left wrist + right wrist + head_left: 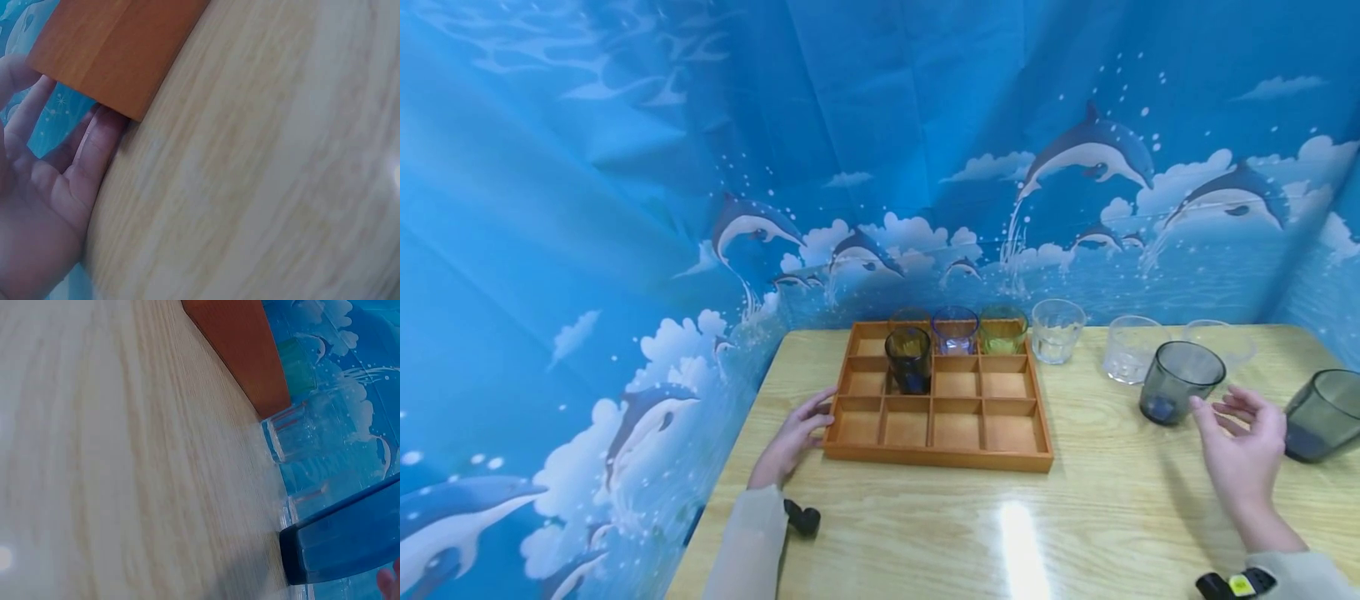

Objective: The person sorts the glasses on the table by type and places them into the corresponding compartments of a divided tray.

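Note:
A wooden divided tray lies on the table, and my left hand touches its left side with fingers extended. In the left wrist view those fingers reach the tray's corner. My right hand is beside a smoky grey glass, thumb near its wall, fingers loosely bent and not wrapped around it. The right wrist view shows this glass with only fingertips at the edge. A dark glass stands in the tray's middle row, second compartment from the left.
Along the tray's back row stand an amber glass, a blue-tinted glass and a green glass. Clear glasses stand right of the tray. Another grey glass is beyond my right hand. A dolphin-print curtain backs the table.

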A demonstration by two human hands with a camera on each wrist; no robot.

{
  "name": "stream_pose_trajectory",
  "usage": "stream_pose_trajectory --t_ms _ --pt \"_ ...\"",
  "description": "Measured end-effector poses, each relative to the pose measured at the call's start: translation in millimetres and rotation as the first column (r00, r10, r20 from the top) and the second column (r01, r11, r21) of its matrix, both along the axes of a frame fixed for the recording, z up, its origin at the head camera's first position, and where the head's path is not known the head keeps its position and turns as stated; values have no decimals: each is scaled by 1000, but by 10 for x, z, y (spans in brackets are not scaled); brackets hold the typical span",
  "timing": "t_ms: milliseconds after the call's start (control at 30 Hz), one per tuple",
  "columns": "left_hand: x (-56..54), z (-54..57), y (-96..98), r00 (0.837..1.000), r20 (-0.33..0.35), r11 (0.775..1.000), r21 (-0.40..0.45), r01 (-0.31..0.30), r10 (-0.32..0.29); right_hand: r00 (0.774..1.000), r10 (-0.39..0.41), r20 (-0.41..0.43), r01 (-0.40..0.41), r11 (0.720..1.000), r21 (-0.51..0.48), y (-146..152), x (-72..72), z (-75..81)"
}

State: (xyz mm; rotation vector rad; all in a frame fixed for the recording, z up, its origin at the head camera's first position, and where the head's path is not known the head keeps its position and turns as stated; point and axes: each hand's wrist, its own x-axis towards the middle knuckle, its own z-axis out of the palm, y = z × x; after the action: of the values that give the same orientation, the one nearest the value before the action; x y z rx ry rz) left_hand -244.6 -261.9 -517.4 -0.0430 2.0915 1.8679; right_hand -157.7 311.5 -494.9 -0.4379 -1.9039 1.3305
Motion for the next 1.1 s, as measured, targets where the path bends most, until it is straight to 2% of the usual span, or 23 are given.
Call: stream_pose_trajectory --t_ms 100,200,300,567,733,900,1100 --pt "-7 -33 -1 1000 -14 1000 -6 -10 10 994 12 106 -7 999 -42 44 -33 35" --pt "-4 -47 1 1000 -21 1000 -7 -19 19 978 74 194 -57 994 -95 76 -65 58" --pt "-4 -50 6 999 -33 1000 2 -23 23 961 128 245 -107 989 -98 94 -100 69" --pt "-2 -35 16 999 -24 999 19 -33 33 933 210 291 -199 978 -66 96 -230 65" --pt "-2 -39 6 1000 -16 1000 8 -17 17 920 206 335 -196 979 -63 94 -299 53" --pt "-3 -44 -2 1000 -18 1000 3 -8 9 915 209 344 -188 978 -96 101 -349 42" --pt "-1 -45 2 1000 -19 1000 8 -23 23 911 177 373 -136 982 -135 102 -380 23"
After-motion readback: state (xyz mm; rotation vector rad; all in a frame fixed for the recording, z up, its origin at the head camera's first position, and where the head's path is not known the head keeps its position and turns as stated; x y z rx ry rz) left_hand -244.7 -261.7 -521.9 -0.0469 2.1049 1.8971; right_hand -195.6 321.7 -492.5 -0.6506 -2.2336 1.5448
